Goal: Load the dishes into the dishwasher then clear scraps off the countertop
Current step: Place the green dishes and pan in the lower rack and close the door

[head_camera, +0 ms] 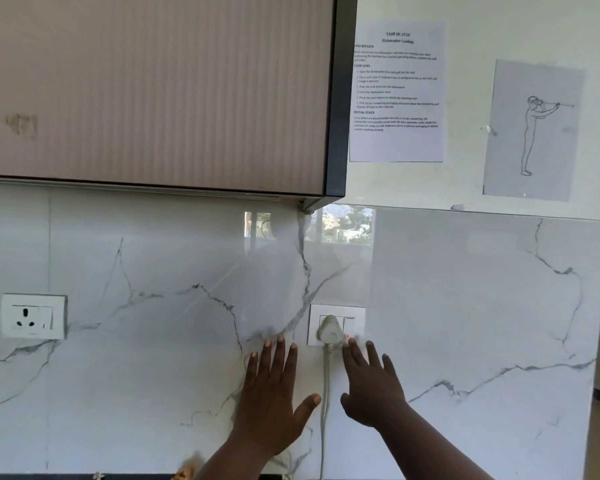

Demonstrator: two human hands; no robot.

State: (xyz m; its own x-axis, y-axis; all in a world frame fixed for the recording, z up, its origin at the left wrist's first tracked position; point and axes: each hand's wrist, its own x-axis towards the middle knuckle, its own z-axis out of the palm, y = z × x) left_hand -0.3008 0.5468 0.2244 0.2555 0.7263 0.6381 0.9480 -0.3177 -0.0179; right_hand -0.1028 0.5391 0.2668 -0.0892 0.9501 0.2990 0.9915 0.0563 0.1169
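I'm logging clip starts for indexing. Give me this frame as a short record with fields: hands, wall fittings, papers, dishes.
left hand: open, fingers spread, raised before the marble backsplash
right hand: open, fingertips near the white plug
sockets: one with the plug and cord; an empty socket far left
papers: task sheet, figure sketch
cabinet: closed
dishes: none in view

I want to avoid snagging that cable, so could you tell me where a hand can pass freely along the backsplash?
Free: the marble between the empty socket and the left hand, and the wide stretch right of the right hand. Crowded: the gap between both hands, where the plug and its cable hang.
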